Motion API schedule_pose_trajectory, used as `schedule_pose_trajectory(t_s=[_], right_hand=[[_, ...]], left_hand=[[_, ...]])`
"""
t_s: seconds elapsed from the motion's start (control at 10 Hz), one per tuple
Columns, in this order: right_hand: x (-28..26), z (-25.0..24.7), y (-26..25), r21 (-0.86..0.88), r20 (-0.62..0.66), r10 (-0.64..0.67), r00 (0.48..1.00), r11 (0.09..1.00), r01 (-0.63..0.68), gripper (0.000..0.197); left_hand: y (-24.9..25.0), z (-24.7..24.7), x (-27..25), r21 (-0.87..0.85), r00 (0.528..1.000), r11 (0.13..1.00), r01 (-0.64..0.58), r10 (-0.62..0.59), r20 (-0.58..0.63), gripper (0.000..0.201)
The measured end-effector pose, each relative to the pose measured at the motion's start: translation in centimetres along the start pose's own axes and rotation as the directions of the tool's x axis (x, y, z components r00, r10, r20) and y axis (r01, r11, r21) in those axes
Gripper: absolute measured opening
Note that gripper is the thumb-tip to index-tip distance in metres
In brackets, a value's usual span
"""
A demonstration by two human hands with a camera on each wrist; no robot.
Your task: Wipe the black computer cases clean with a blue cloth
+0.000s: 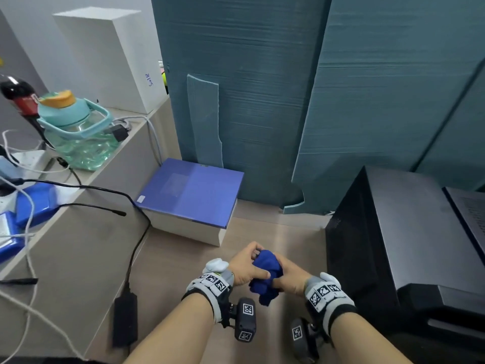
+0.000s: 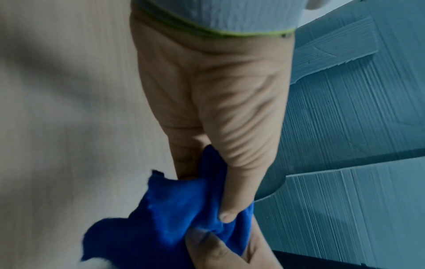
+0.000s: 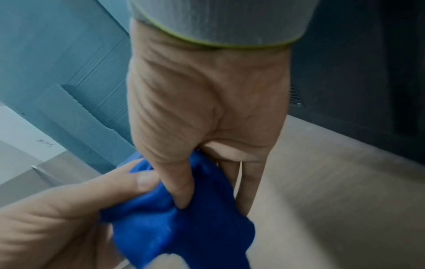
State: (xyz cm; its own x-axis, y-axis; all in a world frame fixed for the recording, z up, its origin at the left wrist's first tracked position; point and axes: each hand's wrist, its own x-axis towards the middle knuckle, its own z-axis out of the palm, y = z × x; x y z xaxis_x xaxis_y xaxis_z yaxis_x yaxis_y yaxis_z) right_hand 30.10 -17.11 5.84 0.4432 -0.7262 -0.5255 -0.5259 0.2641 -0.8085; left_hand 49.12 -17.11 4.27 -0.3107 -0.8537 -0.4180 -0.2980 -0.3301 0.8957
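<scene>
A bunched blue cloth (image 1: 265, 275) hangs between both hands above the wooden desk (image 1: 275, 232). My left hand (image 1: 248, 266) grips it from the left, thumb across the front. From the right, my right hand (image 1: 287, 278) pinches the same bundle. The left wrist view shows the cloth (image 2: 174, 218) pressed under the thumb of the left hand (image 2: 220, 163). In the right wrist view the right hand (image 3: 195, 163) digs its thumb into the cloth (image 3: 179, 223). A black computer case (image 1: 388, 237) lies on the desk to the right, apart from both hands.
A blue-lidded box (image 1: 191, 198) sits ahead on the left. Teal foam boards (image 1: 288, 88) lean at the back. A raised shelf (image 1: 78, 245) on the left carries a green bottle (image 1: 76, 130), cables and a black power brick (image 1: 125, 320).
</scene>
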Motion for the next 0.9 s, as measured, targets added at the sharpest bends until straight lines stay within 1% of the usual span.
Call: schedule_pose_trajectory(t_s=[0.1,0.2,0.3,0.4,0.5,0.6,0.7,0.8,0.9], right_hand=[[-0.3,0.1,1.2,0.006,-0.014,0.104,0.995,0.995,-0.104,0.048],[-0.6,0.7,3.7,-0.325,-0.055,0.358,0.932,0.876,-0.356,0.064],[-0.3,1.9,6.2,-0.402,-0.123,0.35,0.929,0.838,-0.369,0.076],[0.4,2.9,7.6,-0.382,-0.058,0.267,0.962,0.884,-0.268,0.086],[0.9,3.5,8.4,-0.502,-0.032,0.235,0.971,0.837,-0.22,0.078],[0.6,3.4,8.5,-0.569,0.008,0.267,0.964,0.794,-0.216,0.063],[0.0,2.9,7.9,-0.638,0.095,0.325,0.941,0.746,-0.193,0.06],[-0.5,1.9,5.1,-0.694,0.121,0.374,0.92,0.694,-0.191,0.051],[0.1,0.3,0.8,-0.551,-0.057,0.233,0.971,0.804,-0.225,0.045]], left_hand=[[-2.0,0.8,0.5,-0.141,0.977,0.985,0.099,-0.123,-0.173,0.059],[-5.5,2.1,0.0,0.308,0.939,0.903,0.299,-0.22,-0.266,0.063],[-8.4,3.7,-0.9,0.498,0.965,0.832,0.243,-0.155,-0.21,0.066],[-10.3,5.0,0.1,0.54,0.976,0.815,0.21,-0.139,-0.17,0.079],[-10.5,5.5,0.4,0.559,0.974,0.798,0.226,-0.192,-0.119,0.071],[-11.0,5.3,-0.6,0.444,0.968,0.862,0.243,-0.246,-0.053,0.055],[-10.4,4.7,-2.2,0.463,0.945,0.852,0.245,-0.316,0.082,0.044],[-7.4,3.8,-2.9,0.596,0.941,0.769,0.232,-0.332,0.062,0.027],[-2.5,2.1,-1.4,0.718,0.976,0.661,0.219,-0.156,-0.155,0.014]])
